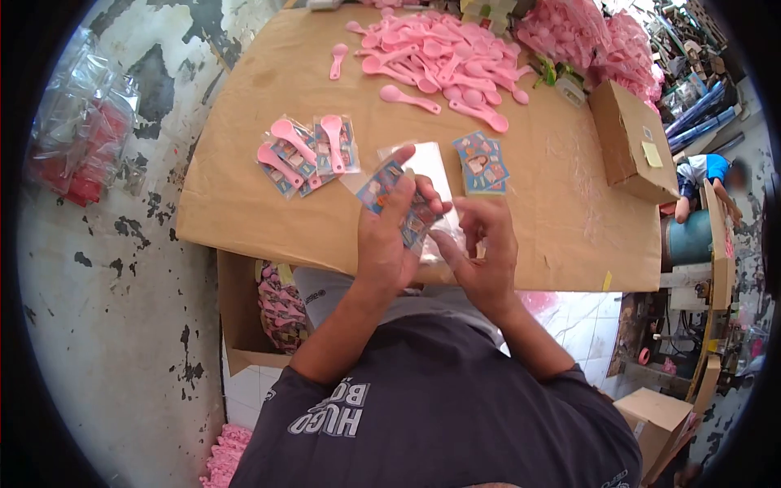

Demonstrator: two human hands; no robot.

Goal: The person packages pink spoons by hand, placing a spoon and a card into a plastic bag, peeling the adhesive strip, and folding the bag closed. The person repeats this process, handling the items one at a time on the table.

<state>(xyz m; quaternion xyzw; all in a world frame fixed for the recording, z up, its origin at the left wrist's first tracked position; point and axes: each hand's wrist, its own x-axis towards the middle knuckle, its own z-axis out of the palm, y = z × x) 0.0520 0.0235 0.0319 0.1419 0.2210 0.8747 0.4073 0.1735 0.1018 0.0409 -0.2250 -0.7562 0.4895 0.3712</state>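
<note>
My left hand grips a blue printed card in a clear plastic bag, thumb across its front. Close to the card's right edge is my right hand, its fingers bent and its thumb apart from the index finger; nothing plainly shows in it. Beneath both hands lies a stack of clear plastic bags. A pile of blue printed cards is to the right of the bags. On the left, several bagged cards lie overlapping, with pink spoons on top.
A heap of pink spoons covers the back of the brown-covered table. Pink bagged goods and a cardboard box stand at the right. An open carton holds packed spoons below. Another person sits far right.
</note>
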